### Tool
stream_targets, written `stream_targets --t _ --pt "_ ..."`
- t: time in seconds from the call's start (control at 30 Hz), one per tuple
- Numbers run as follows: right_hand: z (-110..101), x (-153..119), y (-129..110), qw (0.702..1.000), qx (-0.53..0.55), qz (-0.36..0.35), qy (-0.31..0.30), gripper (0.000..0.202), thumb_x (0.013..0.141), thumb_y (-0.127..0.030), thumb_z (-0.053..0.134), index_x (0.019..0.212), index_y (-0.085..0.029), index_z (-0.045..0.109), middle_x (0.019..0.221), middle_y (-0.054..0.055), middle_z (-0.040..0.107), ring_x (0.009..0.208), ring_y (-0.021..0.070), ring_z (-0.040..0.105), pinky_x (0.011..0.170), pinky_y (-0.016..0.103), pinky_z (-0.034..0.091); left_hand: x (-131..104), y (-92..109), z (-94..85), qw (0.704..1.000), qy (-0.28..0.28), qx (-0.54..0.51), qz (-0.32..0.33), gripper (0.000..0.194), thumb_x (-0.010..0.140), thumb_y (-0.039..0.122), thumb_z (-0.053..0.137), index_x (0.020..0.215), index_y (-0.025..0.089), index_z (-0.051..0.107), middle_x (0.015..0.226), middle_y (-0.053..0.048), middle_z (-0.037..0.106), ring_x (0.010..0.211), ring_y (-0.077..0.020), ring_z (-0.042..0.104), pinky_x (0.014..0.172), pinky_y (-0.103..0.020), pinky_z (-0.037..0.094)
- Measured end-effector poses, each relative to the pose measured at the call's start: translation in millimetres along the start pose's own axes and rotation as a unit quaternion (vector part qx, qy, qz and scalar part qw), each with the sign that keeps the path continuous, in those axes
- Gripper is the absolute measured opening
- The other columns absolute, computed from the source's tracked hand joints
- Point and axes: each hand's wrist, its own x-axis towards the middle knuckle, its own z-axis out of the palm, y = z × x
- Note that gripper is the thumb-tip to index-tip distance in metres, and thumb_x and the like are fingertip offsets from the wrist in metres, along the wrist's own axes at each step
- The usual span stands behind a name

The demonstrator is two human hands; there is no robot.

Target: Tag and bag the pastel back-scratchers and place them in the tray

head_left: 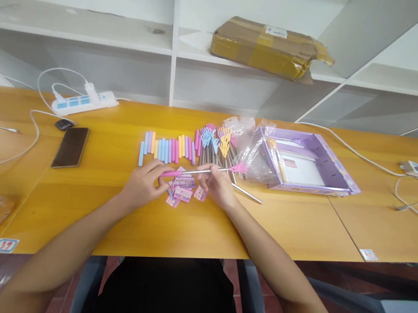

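My left hand (146,183) grips the pink handle of a back scratcher (207,170), whose metal rod runs to the right and ends in a pink hand-shaped head. Along that rod, my right hand (218,183) pinches the metal. Beneath both hands lie several small printed cards (183,194) in a loose pile. Behind them, colored handle sleeves (171,149) in pink, blue, purple and yellow stand side by side in a row. Several metal rods with claw heads (216,142) are heaped to their right. One bare metal rod (248,193) lies beside my right wrist.
A purple box (334,165) holding a few items stands at the right, with clear plastic bags (258,158) against it. A phone (70,147), a power strip (85,103) and cables lie left. A taped carton (265,48) rests on the shelf.
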Motion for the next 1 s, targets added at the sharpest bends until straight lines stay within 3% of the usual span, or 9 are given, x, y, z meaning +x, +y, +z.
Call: stream_targets --t 0.33,0.57,0.77,0.83,1.0 --pt "3.3 -2.8 3.4 1.000 0.001 -0.001 -0.010 0.049 0.098 -0.068 0.067 0.098 -0.021 0.078 0.082 0.001 0.069 0.051 0.0104 0.050 0.052 0.029 0.043 -2.2 2.1 3.4 0.999 0.001 -0.036 -0.002 0.039 0.089 0.004 0.054 0.119 0.020 0.074 0.104 -0.006 0.076 0.090 -0.0178 0.071 0.078 -0.030 0.059" --pt "14.0 -6.8 12.2 0.999 -0.011 0.004 -0.047 0.052 0.101 -0.071 0.062 0.104 -0.021 0.079 0.084 0.002 0.068 0.050 0.0108 0.050 0.043 0.027 0.037 -4.0 12.5 11.4 0.996 -0.002 -0.082 -0.023 0.040 0.088 0.004 0.055 0.120 0.021 0.074 0.104 -0.006 0.075 0.092 -0.0177 0.072 0.081 -0.031 0.060" --pt "17.3 -8.2 1.3 0.995 -0.049 0.001 -0.084 0.050 0.105 -0.067 0.058 0.111 -0.022 0.079 0.087 0.004 0.069 0.058 0.0131 0.056 0.054 0.029 0.044 -3.6 12.6 14.8 0.996 -0.008 -0.085 -0.033 0.040 0.089 0.005 0.055 0.120 0.021 0.075 0.103 -0.005 0.075 0.091 -0.0177 0.071 0.081 -0.030 0.059" --pt "12.1 -4.9 -6.8 0.998 -0.040 -0.002 -0.044 0.051 0.103 -0.069 0.060 0.113 -0.023 0.077 0.082 0.002 0.067 0.056 0.0130 0.053 0.055 0.029 0.044 -1.3 11.7 12.0 0.996 -0.009 -0.080 -0.038 0.042 0.091 0.005 0.053 0.122 0.022 0.076 0.102 -0.005 0.075 0.089 -0.0169 0.070 0.078 -0.029 0.058" --pt "-10.9 6.2 -21.0 0.989 -0.001 -0.046 0.143 0.040 0.097 -0.066 0.067 0.104 -0.026 0.069 0.066 -0.006 0.048 0.047 0.0105 0.033 0.048 0.027 0.033 1.3 5.3 4.8 0.998 0.007 -0.039 -0.041 0.046 0.093 0.004 0.051 0.125 0.024 0.078 0.103 -0.004 0.076 0.085 -0.0155 0.069 0.074 -0.027 0.056"
